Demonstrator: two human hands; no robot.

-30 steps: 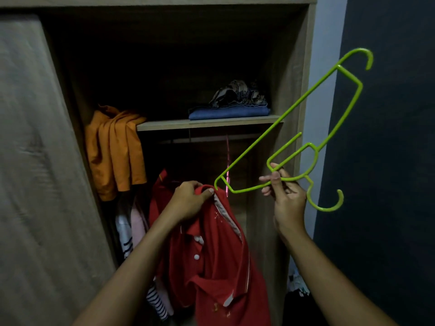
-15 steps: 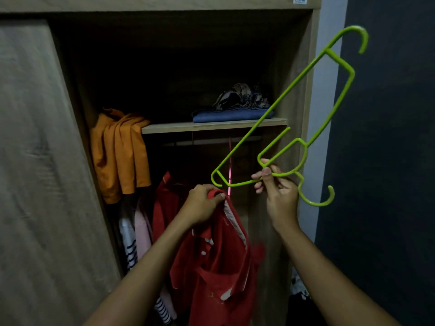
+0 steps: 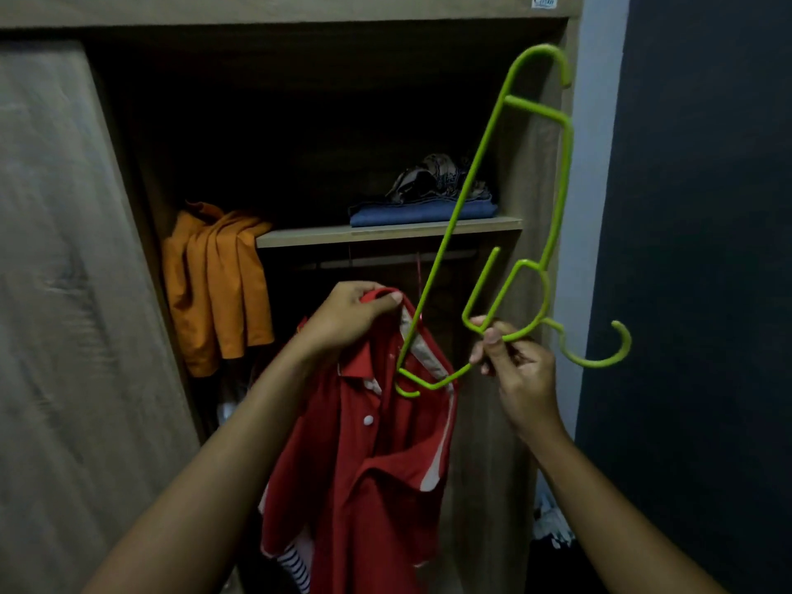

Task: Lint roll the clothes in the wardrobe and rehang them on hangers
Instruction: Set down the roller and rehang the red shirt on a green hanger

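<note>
A red polo shirt [image 3: 377, 465] with white trim and white buttons hangs from my left hand [image 3: 349, 319], which pinches its collar in front of the open wardrobe [image 3: 544, 250]. My right hand [image 3: 514, 370] grips a lime green plastic hanger [image 3: 561, 173] near its hook. The hanger stands almost on end, one arm pointing up. Its lower arm tip sits inside the shirt's neck opening, just under my left hand.
An orange garment [image 3: 214, 289] hangs at the left inside the wardrobe. Folded blue cloth [image 3: 420, 214] with a patterned item on top lies on the shelf [image 3: 300, 237]. A sliding door [image 3: 55, 293] covers the left. A striped garment [image 3: 295, 568] shows low down. A dark wall [image 3: 707, 250] is at the right.
My right hand swung the hanger more upright and lowered its bottom end into the shirt's collar. My left hand raised the collar slightly.
</note>
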